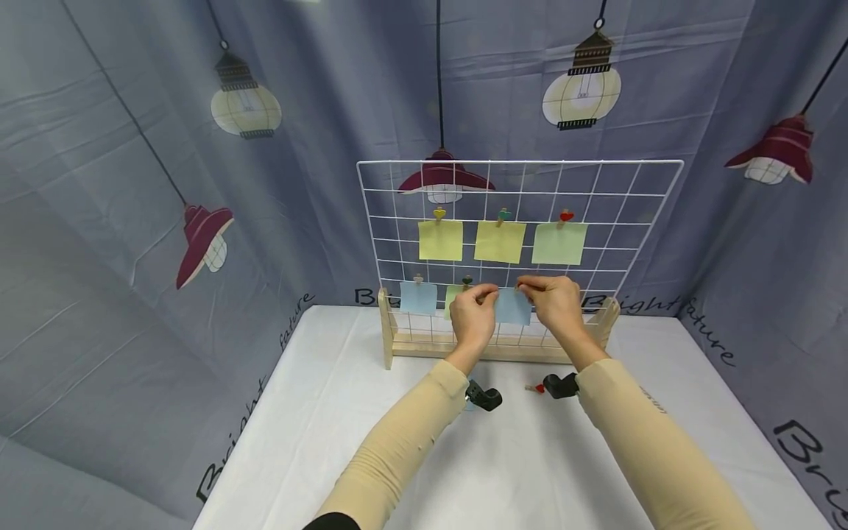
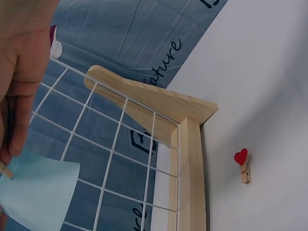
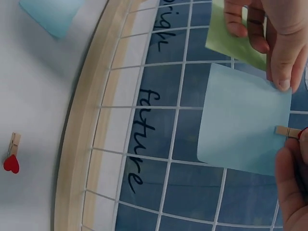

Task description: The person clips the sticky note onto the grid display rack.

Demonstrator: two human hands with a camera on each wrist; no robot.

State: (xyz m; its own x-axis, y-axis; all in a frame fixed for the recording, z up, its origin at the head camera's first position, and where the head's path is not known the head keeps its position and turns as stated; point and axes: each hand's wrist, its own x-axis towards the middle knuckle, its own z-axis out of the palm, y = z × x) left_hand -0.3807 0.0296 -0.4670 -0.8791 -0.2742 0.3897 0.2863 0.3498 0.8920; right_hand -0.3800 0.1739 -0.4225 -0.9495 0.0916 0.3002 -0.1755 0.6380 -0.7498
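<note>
A light blue paper note (image 1: 514, 308) lies against the lower part of the white wire grid (image 1: 619, 221). My left hand (image 1: 473, 318) pinches its upper left corner between thumb and finger. My right hand (image 1: 555, 300) pinches a small wooden clothespin (image 3: 287, 131) with a red decoration, its jaws at the note's top edge. In the right wrist view, a green note (image 3: 231, 36) hangs partly hidden behind the left fingers.
Two yellow notes (image 1: 440, 241) and a pale green note (image 1: 559, 244) hang above by clothespins; another blue note (image 1: 418, 298) hangs lower left. On the white table (image 1: 344, 442) lie a red-heart clothespin (image 2: 244, 168) and a blue note (image 3: 55, 14). A wooden base (image 1: 424, 346) holds the grid.
</note>
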